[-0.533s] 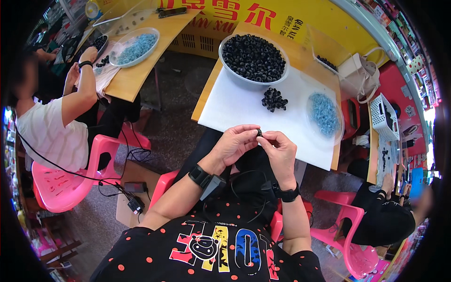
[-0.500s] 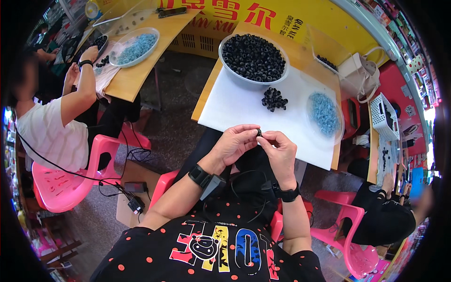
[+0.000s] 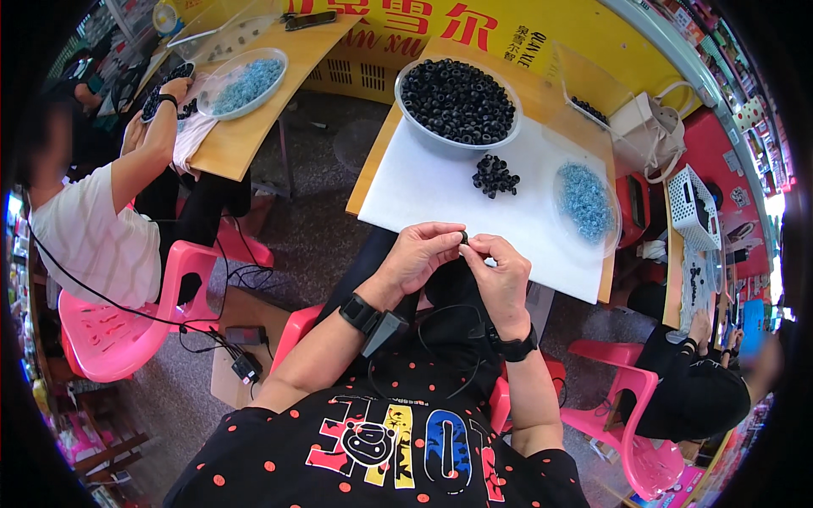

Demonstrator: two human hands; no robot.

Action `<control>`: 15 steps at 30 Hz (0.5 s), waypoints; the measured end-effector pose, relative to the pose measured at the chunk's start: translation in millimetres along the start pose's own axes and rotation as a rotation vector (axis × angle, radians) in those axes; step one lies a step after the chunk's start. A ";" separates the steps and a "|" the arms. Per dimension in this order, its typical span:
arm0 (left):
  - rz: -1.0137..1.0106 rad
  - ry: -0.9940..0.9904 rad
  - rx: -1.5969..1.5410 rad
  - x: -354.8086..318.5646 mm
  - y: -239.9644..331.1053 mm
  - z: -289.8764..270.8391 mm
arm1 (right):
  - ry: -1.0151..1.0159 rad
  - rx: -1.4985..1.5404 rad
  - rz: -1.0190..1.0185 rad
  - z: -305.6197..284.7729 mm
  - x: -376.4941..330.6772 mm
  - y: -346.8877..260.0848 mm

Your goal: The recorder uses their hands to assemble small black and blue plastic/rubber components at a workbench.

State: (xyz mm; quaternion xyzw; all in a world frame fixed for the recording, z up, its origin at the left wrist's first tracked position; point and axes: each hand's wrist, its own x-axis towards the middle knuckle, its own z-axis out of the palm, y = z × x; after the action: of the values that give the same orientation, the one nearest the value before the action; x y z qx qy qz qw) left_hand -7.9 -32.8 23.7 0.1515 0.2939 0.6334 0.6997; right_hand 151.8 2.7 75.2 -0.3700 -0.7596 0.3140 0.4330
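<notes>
My left hand (image 3: 422, 256) and my right hand (image 3: 502, 275) meet at the table's near edge. Their thumbs and forefingers pinch a small black ring-shaped piece (image 3: 463, 238) between them, partly hidden by the fingertips. Beyond my hands, a loose heap of the same black pieces (image 3: 494, 176) lies on a white sheet (image 3: 406, 199). A large white bowl (image 3: 411, 127) full of black pieces stands behind the heap. To the right, small translucent light-blue pieces (image 3: 584, 203) fill a shallow clear round tray (image 3: 615, 241).
A clear box (image 3: 588, 110) holding black pieces and a white bag (image 3: 648, 131) are at the back right. At left, a person (image 3: 102, 220) works beside a bowl of blue pieces (image 3: 250, 87). Another person (image 3: 694, 381) sits at right, near a white basket (image 3: 693, 210).
My hands stay pinched on the black piece and have shifted very slightly left. The person at left has moved a hand up to the dark pieces by their bowl.
</notes>
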 end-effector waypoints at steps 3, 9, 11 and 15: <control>-0.071 -0.021 -0.054 1.6 0.4 -7.8 | -0.041 0.023 0.040 -0.9 0.2 1.8; -0.211 -0.044 -0.110 2.1 -2.8 -15.9 | -0.133 0.115 0.256 -5.5 -2.4 9.5; -0.245 -0.085 -0.120 1.5 -0.2 -12.4 | -0.165 0.231 0.276 -7.8 2.1 12.4; -0.264 -0.131 -0.138 0.7 -2.2 -7.3 | -0.312 0.484 0.384 -14.8 4.4 13.4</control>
State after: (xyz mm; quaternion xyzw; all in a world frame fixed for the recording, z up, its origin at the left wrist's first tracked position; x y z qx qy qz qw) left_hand -10.6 -33.7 16.6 0.1043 0.2209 0.5432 0.8033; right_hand 167.2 15.8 72.7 -0.3402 -0.6367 0.6137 0.3198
